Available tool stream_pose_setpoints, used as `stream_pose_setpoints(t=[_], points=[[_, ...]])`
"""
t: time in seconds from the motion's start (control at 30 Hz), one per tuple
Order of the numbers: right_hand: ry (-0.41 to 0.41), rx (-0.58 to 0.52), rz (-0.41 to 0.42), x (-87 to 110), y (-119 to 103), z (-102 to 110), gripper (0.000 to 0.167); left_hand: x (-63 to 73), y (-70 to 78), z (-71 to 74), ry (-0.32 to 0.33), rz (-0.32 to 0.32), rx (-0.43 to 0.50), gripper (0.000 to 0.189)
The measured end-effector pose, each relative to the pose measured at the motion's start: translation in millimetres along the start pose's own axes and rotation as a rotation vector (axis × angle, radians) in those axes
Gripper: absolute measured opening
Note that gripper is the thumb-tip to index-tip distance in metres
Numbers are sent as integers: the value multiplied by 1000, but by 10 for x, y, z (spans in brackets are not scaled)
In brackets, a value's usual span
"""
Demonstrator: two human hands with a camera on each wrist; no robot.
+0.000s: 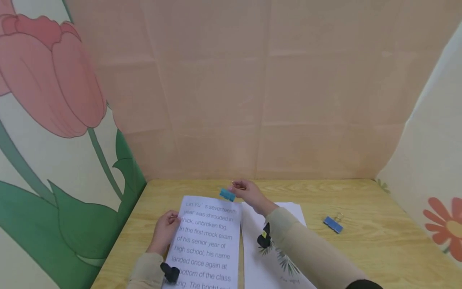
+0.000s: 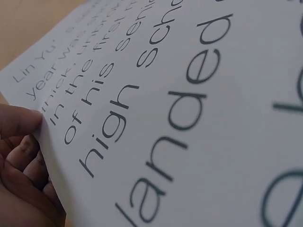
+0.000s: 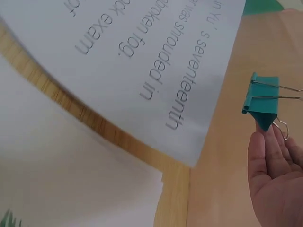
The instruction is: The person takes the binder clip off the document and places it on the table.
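Observation:
My left hand [image 1: 165, 233] grips the left edge of a printed sheet [image 1: 207, 241]. In the left wrist view its thumb [image 2: 21, 120] lies on the print and the other fingers curl below the edge. My right hand [image 1: 251, 194] holds a teal binder clip [image 1: 227, 194] just beyond the sheet's top edge. The right wrist view shows this binder clip [image 3: 264, 99] at the fingertips, its wire handles standing out and the sheet's top corner [image 3: 191, 158] a short way off.
A second white sheet [image 1: 260, 249] with a printed plant drawing lies right of the printed one, under my right forearm. Farther right on the wooden table [image 1: 361, 200] lies a blue binder clip [image 1: 333, 224]. A pinkish-brown covering [image 1: 267, 88] hangs behind the table.

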State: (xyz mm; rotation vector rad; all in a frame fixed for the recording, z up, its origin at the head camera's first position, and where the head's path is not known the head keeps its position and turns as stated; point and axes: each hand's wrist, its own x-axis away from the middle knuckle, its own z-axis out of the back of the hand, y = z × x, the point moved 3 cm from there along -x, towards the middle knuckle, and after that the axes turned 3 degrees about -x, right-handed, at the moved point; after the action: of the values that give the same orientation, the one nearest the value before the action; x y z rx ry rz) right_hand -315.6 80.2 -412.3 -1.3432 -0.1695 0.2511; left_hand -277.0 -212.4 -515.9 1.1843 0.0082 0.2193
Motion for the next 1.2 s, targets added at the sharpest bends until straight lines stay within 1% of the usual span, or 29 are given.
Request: stream_pose_setpoints(t=[0.03,0.07,0.1,0.17,0.23,0.3,0.47,0.57,0.7,0.8,0.93,1.2], points=[[52,32,-41,-71,112,-10,46,-2,-5,-2,-2,6,0,16],[79,53,-69,-72,133,-14,46,-4,-14,-1,-3,9,-1,17],[102,63,-75,-106,232,16,47,-7,-27,2,-4,13,-5,17],[87,53,-84,-124,375,117,52,-15,-54,17,-1,21,-12,17],[46,49,-71,-105,445,211,60,-23,-73,35,5,30,-15,17],[42,39,-80,-80,471,283,64,-40,-88,44,8,31,-18,18],[77,53,-105,1,504,432,60,-68,-80,42,9,25,-16,17],[68,82,-116,73,537,531,58,-68,-69,42,8,20,-12,16],[58,115,-129,173,598,692,62,-74,-93,60,10,15,-18,17],[60,110,-138,235,630,790,63,-88,-121,84,15,11,-33,17],[57,110,-141,301,656,867,63,-105,-154,109,12,8,-47,17],[65,98,-134,445,688,997,65,-103,-168,124,6,15,-35,18]])
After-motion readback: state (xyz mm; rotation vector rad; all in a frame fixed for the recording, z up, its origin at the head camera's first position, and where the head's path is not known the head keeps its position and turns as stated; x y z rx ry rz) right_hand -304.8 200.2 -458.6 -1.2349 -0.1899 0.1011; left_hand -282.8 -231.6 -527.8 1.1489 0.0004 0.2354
